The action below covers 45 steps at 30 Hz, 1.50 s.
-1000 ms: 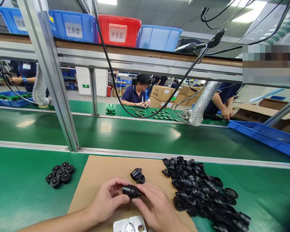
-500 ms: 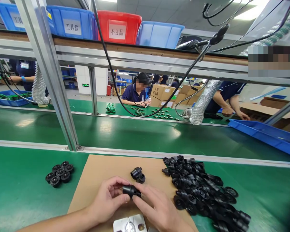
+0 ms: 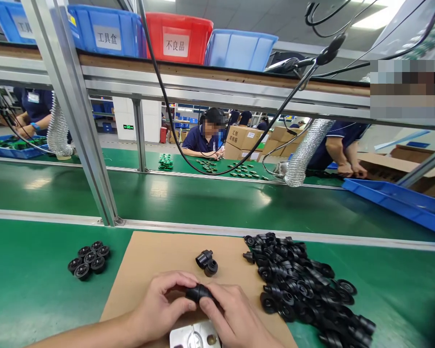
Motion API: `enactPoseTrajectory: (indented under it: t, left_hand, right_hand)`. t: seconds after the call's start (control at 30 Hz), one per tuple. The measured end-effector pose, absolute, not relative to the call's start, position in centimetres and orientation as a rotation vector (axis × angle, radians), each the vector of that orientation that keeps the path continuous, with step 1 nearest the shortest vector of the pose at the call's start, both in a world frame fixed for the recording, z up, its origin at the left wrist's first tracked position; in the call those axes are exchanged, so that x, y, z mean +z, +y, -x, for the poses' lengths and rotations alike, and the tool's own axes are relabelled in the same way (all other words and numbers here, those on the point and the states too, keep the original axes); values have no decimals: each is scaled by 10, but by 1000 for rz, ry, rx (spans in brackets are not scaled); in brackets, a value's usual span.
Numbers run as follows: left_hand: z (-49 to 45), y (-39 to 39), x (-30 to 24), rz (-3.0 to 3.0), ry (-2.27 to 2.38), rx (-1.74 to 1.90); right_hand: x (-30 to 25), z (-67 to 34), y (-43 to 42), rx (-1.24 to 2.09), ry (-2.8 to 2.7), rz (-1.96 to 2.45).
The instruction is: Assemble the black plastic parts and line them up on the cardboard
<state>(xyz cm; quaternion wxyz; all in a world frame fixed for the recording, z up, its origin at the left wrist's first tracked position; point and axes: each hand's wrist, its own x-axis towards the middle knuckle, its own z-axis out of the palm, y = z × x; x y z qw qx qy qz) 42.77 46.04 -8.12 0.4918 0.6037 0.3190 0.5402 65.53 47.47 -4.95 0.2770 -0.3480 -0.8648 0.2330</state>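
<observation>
Item: black plastic part [image 3: 198,293], small, cylindrical. Pinched between both hands, fingertips closed on it from either side, held just above cardboard sheet [image 3: 155,256].
L hand [image 3: 159,307]: thumb + fingers grasping part's left end.
R hand [image 3: 235,316]: fingers clamped on right end, partly covering it.
Just below hands: metal fixture [image 3: 194,336], pale, at frame edge; not touched.
Just beyond hands: two loose black pcs [image 3: 206,262] on the cardboard.
Right of R hand: big heap of black parts [image 3: 300,285], unsorted; looks like most stock is left to handle.
Well left of L hand: small cluster of round black pcs [image 3: 89,259], neatly grouped; by the look only a few done, early in batch.
Surface: green bench mat [image 3: 29,285], conveyor belt [image 3: 210,203] beyond alu rail.
Room: factory line; bins on overhead shelf incl. red bin [image 3: 177,38]; other workers seated far side.
</observation>
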Motion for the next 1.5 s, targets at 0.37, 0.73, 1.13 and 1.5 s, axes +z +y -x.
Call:
enactPoseTrajectory:
  t: [0.37, 0.73, 1.13, 1.5]
  left_hand:
    - [-430, 463, -80, -1172, 769, 1295]
    - [-421, 466, -89, -2066, 753, 1492]
    - [-415, 481, -86, -1422, 964, 1160]
    - [-401, 503, -80, -2324, 1385, 761]
  right_hand:
    - [-45, -664, 488, 81, -2288, 607]
    - [-63, -643, 476, 1287, -1875, 1135]
    - [-59, -677, 503, 456, -1971, 1249]
    - [-89, -639, 525, 472, -1990, 1448]
